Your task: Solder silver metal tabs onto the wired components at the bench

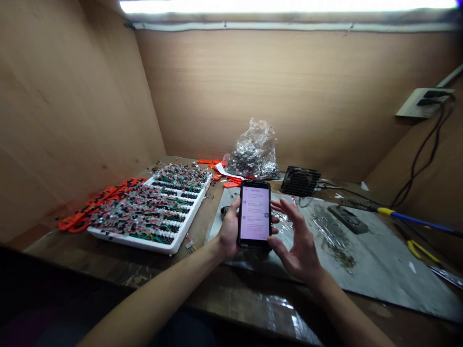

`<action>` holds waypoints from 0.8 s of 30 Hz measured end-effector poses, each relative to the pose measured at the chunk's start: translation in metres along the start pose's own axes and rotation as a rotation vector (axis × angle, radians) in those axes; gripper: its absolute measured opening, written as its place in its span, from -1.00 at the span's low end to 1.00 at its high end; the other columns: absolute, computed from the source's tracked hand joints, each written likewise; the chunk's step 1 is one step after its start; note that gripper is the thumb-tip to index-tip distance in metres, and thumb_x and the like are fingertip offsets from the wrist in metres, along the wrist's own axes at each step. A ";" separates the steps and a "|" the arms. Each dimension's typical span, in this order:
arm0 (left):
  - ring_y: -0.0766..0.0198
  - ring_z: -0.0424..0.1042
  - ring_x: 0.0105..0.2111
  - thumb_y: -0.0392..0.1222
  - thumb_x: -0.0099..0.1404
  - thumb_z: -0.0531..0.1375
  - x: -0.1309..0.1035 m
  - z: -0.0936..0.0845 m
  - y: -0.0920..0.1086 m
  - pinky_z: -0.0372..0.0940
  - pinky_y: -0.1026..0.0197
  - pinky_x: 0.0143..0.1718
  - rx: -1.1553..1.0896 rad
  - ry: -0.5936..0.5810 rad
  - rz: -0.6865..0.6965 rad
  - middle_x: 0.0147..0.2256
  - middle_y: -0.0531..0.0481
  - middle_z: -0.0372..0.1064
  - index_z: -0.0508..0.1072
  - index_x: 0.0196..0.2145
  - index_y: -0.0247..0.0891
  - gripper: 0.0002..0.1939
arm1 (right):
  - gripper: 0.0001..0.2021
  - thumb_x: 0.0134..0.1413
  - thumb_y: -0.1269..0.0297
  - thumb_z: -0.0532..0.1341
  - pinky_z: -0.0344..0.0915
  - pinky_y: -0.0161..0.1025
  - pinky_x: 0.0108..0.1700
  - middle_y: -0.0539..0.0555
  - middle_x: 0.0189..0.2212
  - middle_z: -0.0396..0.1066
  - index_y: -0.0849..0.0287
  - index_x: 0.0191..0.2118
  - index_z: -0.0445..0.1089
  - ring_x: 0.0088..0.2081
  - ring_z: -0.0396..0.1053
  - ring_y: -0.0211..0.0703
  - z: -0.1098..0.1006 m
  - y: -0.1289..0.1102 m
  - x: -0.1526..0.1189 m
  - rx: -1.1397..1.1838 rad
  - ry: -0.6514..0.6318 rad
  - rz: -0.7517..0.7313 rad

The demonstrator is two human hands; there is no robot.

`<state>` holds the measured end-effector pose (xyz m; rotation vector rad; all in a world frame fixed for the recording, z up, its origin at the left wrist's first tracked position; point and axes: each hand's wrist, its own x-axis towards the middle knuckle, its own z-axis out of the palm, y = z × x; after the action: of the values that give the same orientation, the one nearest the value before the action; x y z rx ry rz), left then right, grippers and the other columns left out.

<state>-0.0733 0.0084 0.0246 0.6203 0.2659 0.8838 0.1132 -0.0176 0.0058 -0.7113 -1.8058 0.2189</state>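
A smartphone [255, 214] with a lit screen of text lines is held upright above the grey work mat. My left hand [230, 231] wraps round it from the left and behind, its fingertips showing at the phone's right edge. Just right of the phone is my right hand [298, 241], thumb and fingers spread apart, the thumb close to the lower right corner. Whether that thumb touches the phone I cannot tell. Behind the hands, small shiny metal pieces lie partly hidden on the grey mat [383, 270].
On the left a white foam tray [184, 231] carries many wired components, beside orange plastic parts [87, 207]. A clear bag of metal pieces [253, 154] stands at the back wall, near a black fan [301, 180]. A soldering iron [415, 220] and yellow-handled tool [421, 253] lie right.
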 end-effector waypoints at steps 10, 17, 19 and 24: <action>-0.15 0.64 -0.18 0.33 0.48 -0.08 -0.001 0.002 -0.001 0.47 -0.13 -0.03 0.000 0.042 -0.011 -0.07 -0.44 0.60 0.41 0.28 -0.46 -0.18 | -0.19 0.25 0.17 0.33 0.26 0.46 0.31 0.24 0.34 0.28 -0.05 0.51 -0.02 0.30 0.34 0.29 0.001 0.002 -0.003 0.046 0.011 0.018; -0.16 0.64 -0.16 0.30 0.50 -0.11 -0.001 0.003 -0.001 0.49 -0.09 -0.07 0.014 0.056 0.008 -0.08 -0.44 0.60 0.40 0.29 -0.47 -0.19 | -0.19 0.25 0.18 0.33 0.25 0.46 0.32 0.24 0.34 0.29 -0.04 0.51 -0.02 0.30 0.34 0.28 0.001 0.003 -0.003 0.034 0.010 0.020; -0.17 0.64 -0.13 0.30 0.50 -0.13 -0.001 0.002 -0.001 0.48 -0.12 -0.05 -0.004 0.032 -0.003 -0.08 -0.44 0.60 0.40 0.28 -0.47 -0.18 | -0.19 0.25 0.18 0.33 0.25 0.46 0.32 0.24 0.34 0.29 -0.04 0.51 -0.02 0.30 0.34 0.28 0.001 0.003 -0.002 0.036 0.007 0.018; -0.18 0.63 -0.11 0.30 0.50 -0.10 -0.001 0.000 0.000 0.46 -0.13 0.00 -0.001 0.003 -0.004 -0.05 -0.44 0.59 0.41 0.28 -0.46 -0.19 | -0.19 0.25 0.18 0.33 0.25 0.45 0.33 0.22 0.34 0.29 -0.06 0.51 -0.03 0.30 0.34 0.27 0.002 0.003 -0.002 0.036 0.004 0.021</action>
<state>-0.0740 0.0081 0.0243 0.6177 0.2690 0.8813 0.1131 -0.0164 0.0020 -0.7052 -1.7865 0.2634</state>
